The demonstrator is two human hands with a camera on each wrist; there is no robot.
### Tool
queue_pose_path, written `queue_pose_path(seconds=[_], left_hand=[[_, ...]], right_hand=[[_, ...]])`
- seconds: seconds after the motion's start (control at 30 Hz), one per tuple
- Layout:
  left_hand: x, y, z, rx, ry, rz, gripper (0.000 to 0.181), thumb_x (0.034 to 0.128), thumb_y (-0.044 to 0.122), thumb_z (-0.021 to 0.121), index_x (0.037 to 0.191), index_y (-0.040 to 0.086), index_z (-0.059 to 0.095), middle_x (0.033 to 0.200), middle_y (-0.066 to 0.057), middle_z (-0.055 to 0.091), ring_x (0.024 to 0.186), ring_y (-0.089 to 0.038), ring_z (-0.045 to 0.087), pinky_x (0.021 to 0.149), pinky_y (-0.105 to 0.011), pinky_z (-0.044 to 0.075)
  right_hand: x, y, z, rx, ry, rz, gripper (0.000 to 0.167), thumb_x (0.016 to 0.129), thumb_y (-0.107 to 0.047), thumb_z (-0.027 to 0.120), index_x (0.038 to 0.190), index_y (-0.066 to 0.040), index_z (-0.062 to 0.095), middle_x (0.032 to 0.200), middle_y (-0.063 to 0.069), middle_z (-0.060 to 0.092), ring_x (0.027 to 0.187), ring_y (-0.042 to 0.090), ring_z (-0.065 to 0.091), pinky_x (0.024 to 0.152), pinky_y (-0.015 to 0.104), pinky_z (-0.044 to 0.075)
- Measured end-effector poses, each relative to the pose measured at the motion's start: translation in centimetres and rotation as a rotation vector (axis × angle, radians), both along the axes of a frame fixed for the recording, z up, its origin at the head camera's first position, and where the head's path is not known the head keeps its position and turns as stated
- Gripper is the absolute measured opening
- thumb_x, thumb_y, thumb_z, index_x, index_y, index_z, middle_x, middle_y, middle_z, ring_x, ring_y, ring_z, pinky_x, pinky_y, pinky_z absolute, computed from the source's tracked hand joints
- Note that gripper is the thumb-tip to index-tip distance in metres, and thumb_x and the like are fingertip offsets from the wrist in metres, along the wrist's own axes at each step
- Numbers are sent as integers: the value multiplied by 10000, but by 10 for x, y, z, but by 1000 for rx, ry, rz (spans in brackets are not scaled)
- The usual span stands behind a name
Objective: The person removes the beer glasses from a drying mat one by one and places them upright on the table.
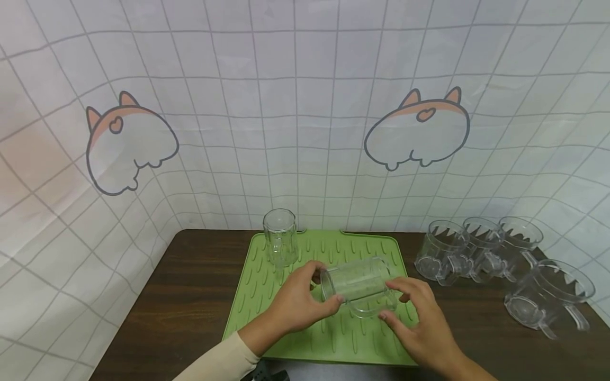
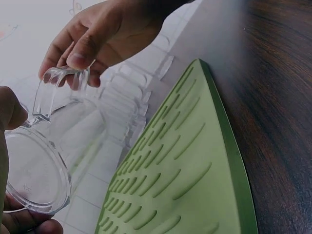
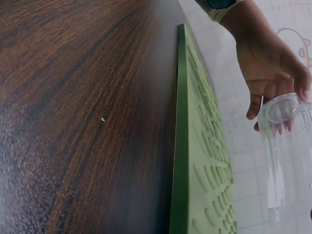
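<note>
A clear glass mug (image 1: 357, 280) is held on its side above the ribbed green mat (image 1: 329, 338). My left hand (image 1: 297, 304) grips its base end, with the thumb on the near side and the fingers round the far side. The mug's handle (image 2: 61, 80) points toward me in the head view. My right hand (image 1: 421, 323) pinches the mug at the handle side, its thumb (image 2: 80, 58) on the handle in the left wrist view. In the right wrist view, my left hand (image 3: 270, 68) holds the mug's round base (image 3: 282, 109).
Another clear mug (image 1: 280, 238) stands at the mat's back left corner. Several clear mugs with handles, such as the nearest one (image 1: 543, 296), stand on the dark wooden table (image 1: 157, 307) at right. A white gridded sheet (image 1: 310, 132) with printed animals hangs behind and at both sides.
</note>
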State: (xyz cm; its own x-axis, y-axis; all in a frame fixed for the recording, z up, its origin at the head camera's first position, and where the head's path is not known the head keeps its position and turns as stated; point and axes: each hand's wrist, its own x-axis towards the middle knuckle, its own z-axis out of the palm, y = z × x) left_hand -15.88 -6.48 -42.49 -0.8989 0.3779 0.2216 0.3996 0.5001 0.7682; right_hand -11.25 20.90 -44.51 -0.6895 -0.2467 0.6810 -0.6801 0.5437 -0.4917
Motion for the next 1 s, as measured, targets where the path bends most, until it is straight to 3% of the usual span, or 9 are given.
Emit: queue_pose_path(seconds=[0.13, 0.27, 0.63, 0.83, 1.0], left_hand=[[1, -1, 0, 24, 2, -9, 611, 855, 429, 783, 1306, 75, 572, 1062, 39, 607, 1012, -234, 609, 885, -418, 535], [2, 0, 0, 42, 13, -11, 579, 828, 379, 798, 1270, 81, 571, 1058, 39, 600, 1020, -273, 599, 883, -445, 542], [4, 0, -1, 13, 5, 30, 601, 804, 371, 803, 1289, 115, 558, 1047, 46, 569, 953, -220, 581, 813, -343, 518], [4, 0, -2, 12, -2, 34, 584, 809, 357, 798, 1289, 132, 553, 1056, 52, 562, 956, -206, 571, 819, -338, 510], [4, 0, -3, -2, -15, 17, 578, 829, 366, 790, 1298, 126, 551, 1103, 31, 557, 992, -216, 565, 839, -359, 510]], right_hand=[[1, -2, 1, -58, -7, -39, 681, 709, 50, 891, 1317, -8, 589, 1259, 101, 573, 985, 152, 521, 781, 190, 454], [1, -4, 1, -105, -42, -88, 654, 716, 42, 895, 1294, 11, 589, 1234, 90, 593, 1026, 138, 535, 728, 157, 470], [4, -6, 0, -69, -148, -223, 448, 765, -93, 909, 1135, -45, 661, 1093, 11, 646, 866, 71, 554, 636, 229, 504], [5, -6, 1, -36, -194, -252, 347, 779, -151, 906, 1053, -101, 698, 987, -50, 609, 718, 109, 562, 607, 287, 509], [6, -6, 1, -34, -227, -244, 341, 791, -151, 899, 1058, -115, 690, 987, -55, 591, 699, 72, 561, 602, 282, 507]])
